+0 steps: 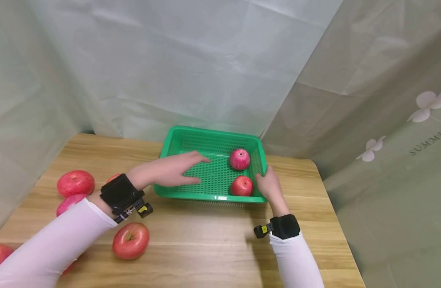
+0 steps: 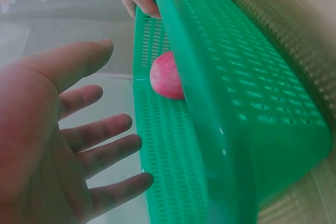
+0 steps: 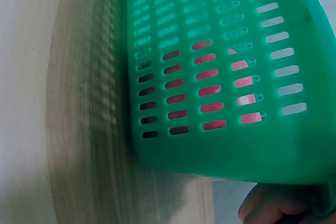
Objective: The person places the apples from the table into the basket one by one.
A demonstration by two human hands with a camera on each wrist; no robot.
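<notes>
A green plastic basket (image 1: 191, 196) with slotted walls stands at the back of the table. Inside, at its right end, sit two red apples, one farther back (image 1: 240, 159) and one nearer the front (image 1: 241, 186). My right hand (image 1: 271, 186) grips the basket's right rim, thumb on the inner side; its curled fingers (image 3: 268, 203) show under the rim in the right wrist view. Over the left half of the basket hovers my left hand (image 1: 177, 170), fingers spread and holding nothing. In the left wrist view its palm (image 2: 31, 145) faces the basket, with one apple (image 2: 167, 76) visible inside.
Several more apples lie on the left of the wooden table (image 1: 206, 248): one in front of the basket (image 1: 131, 241), a large one (image 1: 75, 183) farther left, others partly hidden by my left arm. Pale curtains (image 1: 206, 60) hang close behind the basket and along the sides.
</notes>
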